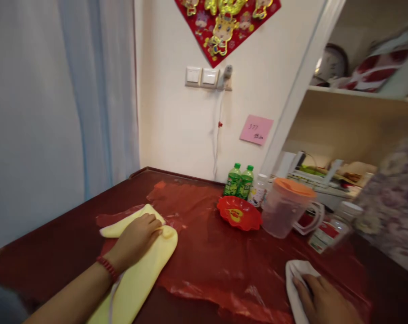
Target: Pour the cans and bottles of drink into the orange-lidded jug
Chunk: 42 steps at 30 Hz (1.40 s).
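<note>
My left hand [139, 238], with a red bracelet at the wrist, is closed on a soft yellow cloth [166, 245]. The fingers pinch a bunched bit of it, while the rest spreads over the table and hangs toward the lower edge of the view. A pale edging shows along its border. At the lower right, my right hand [325, 297] holds a folded white cloth [295, 281] against the tabletop. Its fingers curl over the cloth, and the lower part of the hand leaves the frame.
A wrinkled red plastic sheet [217, 265] covers part of the dark red table [65, 229]. Farther back are a red scalloped dish [239, 213], two green bottles [239, 182], a pitcher with an orange lid [284, 209] and a clear jar [335, 227]. A blue curtain [55, 103] hangs left.
</note>
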Tool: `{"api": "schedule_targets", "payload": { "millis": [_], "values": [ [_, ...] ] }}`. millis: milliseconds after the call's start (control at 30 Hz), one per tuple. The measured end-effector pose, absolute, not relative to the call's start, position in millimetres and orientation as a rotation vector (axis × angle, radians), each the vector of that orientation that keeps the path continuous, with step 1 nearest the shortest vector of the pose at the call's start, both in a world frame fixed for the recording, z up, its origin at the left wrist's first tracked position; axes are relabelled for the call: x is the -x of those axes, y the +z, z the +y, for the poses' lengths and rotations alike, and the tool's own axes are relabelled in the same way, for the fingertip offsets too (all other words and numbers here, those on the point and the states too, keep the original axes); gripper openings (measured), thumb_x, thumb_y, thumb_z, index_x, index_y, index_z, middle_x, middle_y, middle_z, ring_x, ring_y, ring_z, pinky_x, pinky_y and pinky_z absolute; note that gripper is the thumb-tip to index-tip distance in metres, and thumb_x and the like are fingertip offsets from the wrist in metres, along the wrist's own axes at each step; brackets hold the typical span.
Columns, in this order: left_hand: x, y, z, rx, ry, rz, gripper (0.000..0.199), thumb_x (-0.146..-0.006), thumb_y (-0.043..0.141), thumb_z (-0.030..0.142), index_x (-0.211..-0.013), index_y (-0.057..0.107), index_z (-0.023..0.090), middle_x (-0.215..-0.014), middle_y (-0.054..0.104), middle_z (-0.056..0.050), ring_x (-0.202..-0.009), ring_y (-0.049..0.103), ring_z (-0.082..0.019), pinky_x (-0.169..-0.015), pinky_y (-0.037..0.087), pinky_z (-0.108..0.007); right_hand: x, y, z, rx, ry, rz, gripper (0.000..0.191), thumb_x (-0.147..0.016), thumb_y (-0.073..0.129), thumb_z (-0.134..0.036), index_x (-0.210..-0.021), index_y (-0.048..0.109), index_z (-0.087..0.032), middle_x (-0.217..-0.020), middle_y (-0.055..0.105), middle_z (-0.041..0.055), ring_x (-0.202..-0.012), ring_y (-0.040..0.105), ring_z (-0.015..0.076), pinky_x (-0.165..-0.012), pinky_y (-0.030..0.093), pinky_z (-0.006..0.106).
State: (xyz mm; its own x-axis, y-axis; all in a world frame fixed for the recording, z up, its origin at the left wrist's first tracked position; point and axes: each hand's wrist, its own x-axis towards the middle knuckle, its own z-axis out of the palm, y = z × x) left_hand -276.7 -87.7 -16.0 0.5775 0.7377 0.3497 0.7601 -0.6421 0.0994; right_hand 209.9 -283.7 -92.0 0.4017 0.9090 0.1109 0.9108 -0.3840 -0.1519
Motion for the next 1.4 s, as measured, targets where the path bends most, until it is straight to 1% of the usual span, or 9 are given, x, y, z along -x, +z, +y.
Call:
{"api": "schedule_targets", "payload": {
  "millis": [67,167,333,533,700,800,1067,1267,1400],
  "values": [
    [278,-17,-84,2.737,-0.595,-1.325,0.029,-0.100,0.043,0.029,-0.086,0.067,0.021,-0.090,0.065,-0.007,-0.088,0.058,-0.025,-0.082,0.041,-0.038,-194,-82,-285,2.498,-0.119,-1.632,0.053,-0.100,0.021,-0.045,-0.110,0.067,-0.020,-0.114,0.065,0.0166,-0.103,0.064,0.0332,-0.086,0.047,0.050],
    [280,-19,-78,2.741,-0.636,-1.318,0.030,-0.098,0.044,0.033,-0.087,0.070,0.023,-0.089,0.067,-0.007,-0.086,0.060,-0.026,-0.081,0.042,-0.038,-178,-71,-284,2.582,-0.177,-1.632,0.046,-0.104,0.024,-0.038,-0.113,0.065,-0.019,-0.115,0.064,0.0151,-0.106,0.062,0.0315,-0.088,0.045,0.048],
    [283,-23,-71,2.729,-0.646,-1.333,0.033,-0.096,0.045,0.041,-0.087,0.072,0.025,-0.090,0.070,-0.005,-0.087,0.062,-0.027,-0.082,0.044,-0.038,-170,-61,-284,2.603,-0.208,-1.604,0.036,-0.107,0.032,-0.034,-0.108,0.065,-0.021,-0.111,0.064,0.0126,-0.104,0.061,0.0297,-0.087,0.043,0.044],
    [287,-26,-64,2.754,-0.593,-1.358,0.030,-0.096,0.046,0.042,-0.094,0.074,0.030,-0.095,0.072,-0.002,-0.092,0.064,-0.029,-0.086,0.046,-0.042,-167,-56,-283,2.586,-0.197,-1.603,0.031,-0.108,0.036,-0.031,-0.105,0.065,-0.020,-0.108,0.064,0.0110,-0.103,0.061,0.0289,-0.089,0.042,0.042],
    [284,-21,-66,2.725,-0.648,-1.382,0.029,-0.092,0.048,0.043,-0.090,0.074,0.029,-0.097,0.074,-0.002,-0.093,0.066,-0.028,-0.088,0.049,-0.041,-167,-56,-282,2.571,-0.164,-1.596,0.030,-0.108,0.036,-0.030,-0.105,0.065,-0.020,-0.108,0.064,0.0105,-0.103,0.061,0.0296,-0.089,0.043,0.044],
    [284,-21,-66,2.725,-0.662,-1.385,0.027,-0.091,0.050,0.042,-0.095,0.073,0.029,-0.101,0.074,-0.001,-0.097,0.066,-0.028,-0.089,0.049,-0.040,-168,-58,-281,2.567,-0.151,-1.585,0.031,-0.108,0.036,-0.030,-0.105,0.065,-0.021,-0.109,0.064,0.0106,-0.105,0.061,0.0294,-0.091,0.043,0.045],
    [290,-38,-60,2.738,-0.594,-1.354,0.034,-0.099,0.041,0.040,-0.099,0.074,0.029,-0.101,0.071,-0.006,-0.094,0.064,-0.027,-0.089,0.046,-0.040,-172,-63,-281,2.589,-0.118,-1.598,0.034,-0.107,0.033,-0.032,-0.107,0.066,-0.022,-0.112,0.064,0.0113,-0.107,0.061,0.0294,-0.092,0.044,0.045],
    [283,-31,-70,2.747,-0.575,-1.346,0.037,-0.100,0.038,0.032,-0.096,0.074,0.026,-0.097,0.070,-0.008,-0.091,0.062,-0.027,-0.085,0.044,-0.039,-195,-87,-282,2.516,-0.101,-1.643,0.044,-0.105,0.027,-0.039,-0.116,0.066,-0.023,-0.120,0.063,0.0129,-0.111,0.062,0.0302,-0.091,0.048,0.047],
    [282,-28,-73,2.759,-0.577,-1.372,0.036,-0.100,0.038,0.032,-0.097,0.074,0.026,-0.097,0.069,-0.008,-0.090,0.061,-0.028,-0.084,0.043,-0.040,-203,-93,-282,2.508,-0.105,-1.672,0.046,-0.104,0.026,-0.040,-0.114,0.068,-0.023,-0.119,0.064,0.0130,-0.109,0.063,0.0294,-0.088,0.050,0.045]
  ]
}}
